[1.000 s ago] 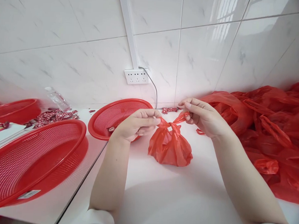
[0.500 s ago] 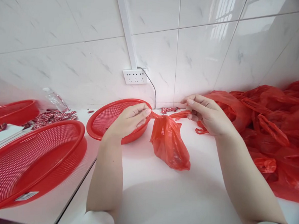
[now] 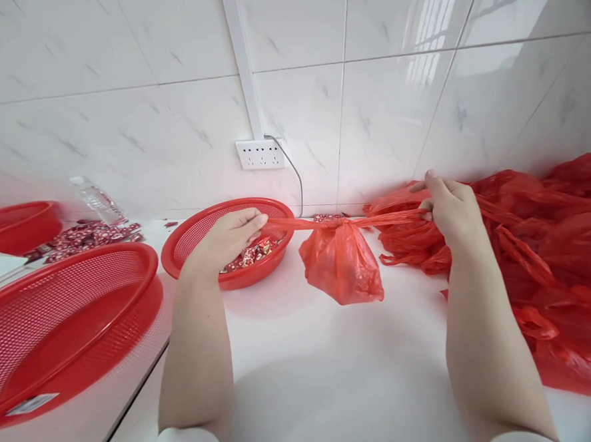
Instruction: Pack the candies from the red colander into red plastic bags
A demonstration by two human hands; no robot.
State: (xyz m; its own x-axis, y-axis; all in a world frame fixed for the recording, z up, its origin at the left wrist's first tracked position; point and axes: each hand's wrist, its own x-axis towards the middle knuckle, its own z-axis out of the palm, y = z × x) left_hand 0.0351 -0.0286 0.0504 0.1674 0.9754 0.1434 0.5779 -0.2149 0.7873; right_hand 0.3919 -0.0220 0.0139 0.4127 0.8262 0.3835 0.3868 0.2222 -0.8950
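A small red plastic bag (image 3: 341, 264) hangs above the white table (image 3: 287, 354), its two handles stretched taut to either side with a knot at its neck. My left hand (image 3: 227, 240) is closed, pinching the end of one handle in front of a round red basket (image 3: 200, 225) that holds small wrapped packets (image 3: 253, 253). Closed on the other handle, my right hand (image 3: 451, 207) is up at the right, before a heap of red bags. What fills the hanging bag shows only faintly through the plastic.
A heap of red plastic bags (image 3: 540, 229) covers the right side. On the left stand a large red basket (image 3: 83, 328), another red basket (image 3: 19, 227), a pile of small red packets (image 3: 89, 238) and a clear bottle (image 3: 99, 202). A socket strip (image 3: 260, 155) is on the tiled wall.
My hands have moved apart, left hand leftward and right hand up and right, drawing the handles longer and tight. The bag's body has risen and rounded. Packets in the round basket now show.
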